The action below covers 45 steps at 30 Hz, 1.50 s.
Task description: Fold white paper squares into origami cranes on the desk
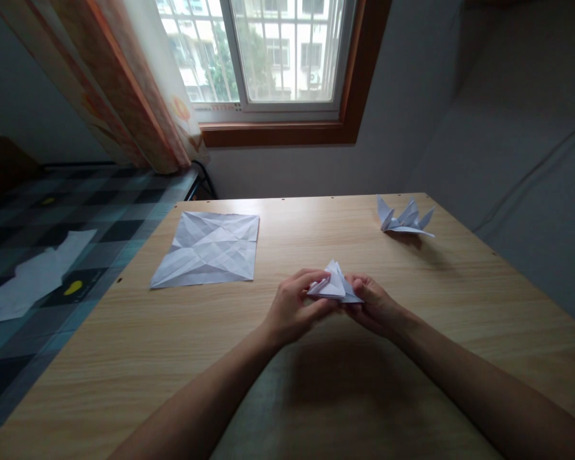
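Observation:
A small piece of folded white paper (334, 284), with several layered points, is held between my two hands above the middle of the table. My left hand (297, 303) grips its left side, fingers along the far edge and thumb along the near edge. On the right side, my right hand (371, 303) pinches the paper with the thumb on top and fingers underneath. Part of the paper is hidden by my fingers. A creased white paper sheet (215, 249) lies flat at the far left of the table. Toward the far right stands a folded paper crane (405, 218) with raised points.
The light wooden table (211, 358) reaches back toward the wall below a barred window (287, 54). At left is a bed with a checked cover (124, 204), bearing loose white paper (43, 275). A patterned curtain (134, 89) hangs beside the window.

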Each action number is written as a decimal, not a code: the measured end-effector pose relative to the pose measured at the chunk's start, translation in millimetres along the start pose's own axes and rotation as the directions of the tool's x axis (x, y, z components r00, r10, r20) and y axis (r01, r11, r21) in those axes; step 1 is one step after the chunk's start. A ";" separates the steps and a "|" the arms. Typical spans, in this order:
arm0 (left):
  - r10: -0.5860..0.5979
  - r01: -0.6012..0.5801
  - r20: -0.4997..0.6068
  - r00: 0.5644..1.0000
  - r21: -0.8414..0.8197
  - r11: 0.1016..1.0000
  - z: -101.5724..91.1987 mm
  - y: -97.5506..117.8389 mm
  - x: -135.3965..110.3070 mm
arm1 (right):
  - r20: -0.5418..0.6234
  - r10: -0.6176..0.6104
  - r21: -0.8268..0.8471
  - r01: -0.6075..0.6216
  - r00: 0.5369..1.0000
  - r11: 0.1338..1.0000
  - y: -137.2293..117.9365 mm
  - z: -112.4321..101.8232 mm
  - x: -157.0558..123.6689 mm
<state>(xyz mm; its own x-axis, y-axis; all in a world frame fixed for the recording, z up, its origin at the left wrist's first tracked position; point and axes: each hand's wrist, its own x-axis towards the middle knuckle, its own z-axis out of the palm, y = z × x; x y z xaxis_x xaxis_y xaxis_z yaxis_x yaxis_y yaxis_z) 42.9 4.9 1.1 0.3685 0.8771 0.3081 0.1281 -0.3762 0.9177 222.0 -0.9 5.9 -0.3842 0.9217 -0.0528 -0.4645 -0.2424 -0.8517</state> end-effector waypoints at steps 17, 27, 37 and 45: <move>-0.151 0.158 -0.480 0.864 -0.026 0.987 -7.6 -11.0 9.0 | -0.187 -0.244 -0.518 0.116 0.952 0.848 1.7 -19.1 4.8; -0.055 0.117 -0.350 0.935 0.159 0.980 -2.1 -6.4 4.8 | 0.461 -0.466 -0.845 0.213 0.755 -0.491 -0.2 -2.7 -7.5; -0.017 0.071 -0.258 0.966 0.201 0.977 -1.6 -1.9 5.1 | 0.416 -0.337 -0.774 0.135 0.845 -0.618 -3.1 4.1 -9.2; 0.032 0.017 -0.215 0.976 0.225 0.974 -1.1 -1.5 5.4 | 0.194 -0.398 -0.896 -0.004 0.897 -0.445 -4.3 4.1 -9.3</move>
<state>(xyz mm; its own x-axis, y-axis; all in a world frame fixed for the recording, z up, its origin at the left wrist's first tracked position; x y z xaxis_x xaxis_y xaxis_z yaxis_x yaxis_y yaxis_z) 43.7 10.6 1.7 0.1662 0.9081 0.3843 0.3383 -0.4186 0.8428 224.4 -9.7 12.2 -0.3141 0.8644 0.3926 0.9227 0.3753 -0.0880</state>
